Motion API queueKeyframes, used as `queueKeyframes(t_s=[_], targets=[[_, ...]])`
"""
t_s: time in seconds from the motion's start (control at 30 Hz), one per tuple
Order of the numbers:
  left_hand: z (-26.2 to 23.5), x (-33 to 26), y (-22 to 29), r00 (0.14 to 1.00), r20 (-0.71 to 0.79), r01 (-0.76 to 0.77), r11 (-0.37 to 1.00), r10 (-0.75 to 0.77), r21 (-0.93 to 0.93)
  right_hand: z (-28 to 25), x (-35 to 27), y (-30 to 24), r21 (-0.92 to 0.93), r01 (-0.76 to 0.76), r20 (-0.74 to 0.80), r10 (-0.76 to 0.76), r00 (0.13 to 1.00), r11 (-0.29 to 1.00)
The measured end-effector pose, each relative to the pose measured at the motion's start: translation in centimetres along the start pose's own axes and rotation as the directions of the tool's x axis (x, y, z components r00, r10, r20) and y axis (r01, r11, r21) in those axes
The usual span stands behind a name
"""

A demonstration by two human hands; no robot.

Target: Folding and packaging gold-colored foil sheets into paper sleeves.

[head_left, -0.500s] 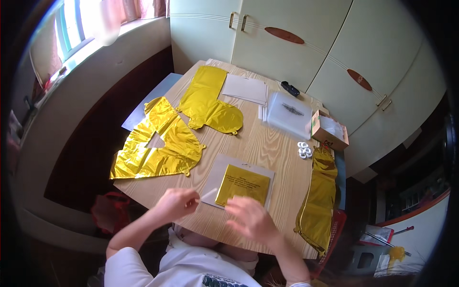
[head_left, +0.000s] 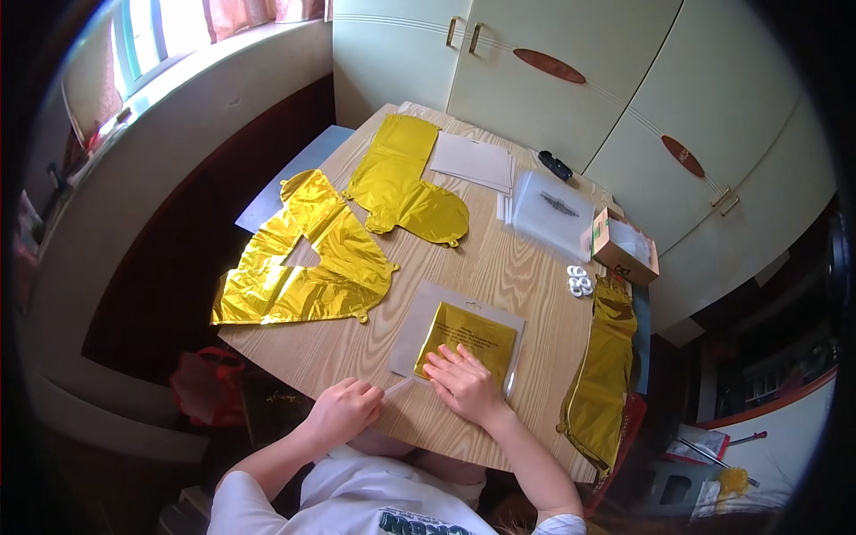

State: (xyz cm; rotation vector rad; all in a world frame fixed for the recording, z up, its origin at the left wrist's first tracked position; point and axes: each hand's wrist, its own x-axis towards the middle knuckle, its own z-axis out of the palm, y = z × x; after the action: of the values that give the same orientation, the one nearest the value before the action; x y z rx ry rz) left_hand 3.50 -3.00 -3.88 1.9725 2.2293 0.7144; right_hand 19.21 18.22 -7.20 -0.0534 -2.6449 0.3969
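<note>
A thin whitish strip (head_left: 400, 388) sticks out of my left hand (head_left: 344, 412), which is closed on it at the table's near edge. Its far end reaches the lower edge of a flat clear bag (head_left: 410, 332) with a pale card in it. Over the card lies a folded gold foil packet (head_left: 475, 333) with dark print. My right hand (head_left: 465, 385) rests palm down on the packet's lower part, fingers stretched out and slightly apart, and hides that part of it.
Flat gold foil balloons (head_left: 343, 283), (head_left: 401, 183) lie at the left and far left; a long gold foil piece (head_left: 599, 379) hangs over the right edge. Farther back are pale cards (head_left: 473, 160), clear bags (head_left: 544, 214), white rolls (head_left: 580, 281), an open box (head_left: 624, 248) and a black object (head_left: 555, 165).
My right hand has come down from above the packet to lie flat on it. My left hand, still on the strip, has lowered, and the strip sits nearer the bag's lower edge. The view has shifted slightly.
</note>
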Motion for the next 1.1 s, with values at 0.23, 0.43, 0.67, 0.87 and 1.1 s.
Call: queueKeyframes(t_s=[0.23,0.43,0.67,0.87,1.1], targets=[[1.3,1.4,0.4,0.987,-0.047,0.153,0.988,-0.153,0.007,0.1,-0.2,0.2,0.029,-0.020,-0.010,0.020,1.000,0.999],[2.5,3.9,0.5,0.981,-0.101,0.160,0.985,-0.165,-0.057,-0.3,0.1,-0.1,0.054,-0.044,0.011,0.044,0.999,0.998],[0.4,2.9,-0.8,0.999,0.007,-0.042,0.998,0.042,-0.049,-0.4,-0.1,-0.1,0.078,-0.053,0.018,0.052,0.998,0.995],[0.9,3.1,-1.5,0.988,0.024,-0.154,0.988,0.154,0.001,-0.5,0.0,-0.2,0.071,-0.038,0.019,0.037,0.999,0.997],[1.9,4.6,-1.7,0.973,-0.129,-0.176,0.978,0.191,0.115,-0.7,0.1,-0.3,0.063,-0.050,0.033,0.048,0.998,0.997]])
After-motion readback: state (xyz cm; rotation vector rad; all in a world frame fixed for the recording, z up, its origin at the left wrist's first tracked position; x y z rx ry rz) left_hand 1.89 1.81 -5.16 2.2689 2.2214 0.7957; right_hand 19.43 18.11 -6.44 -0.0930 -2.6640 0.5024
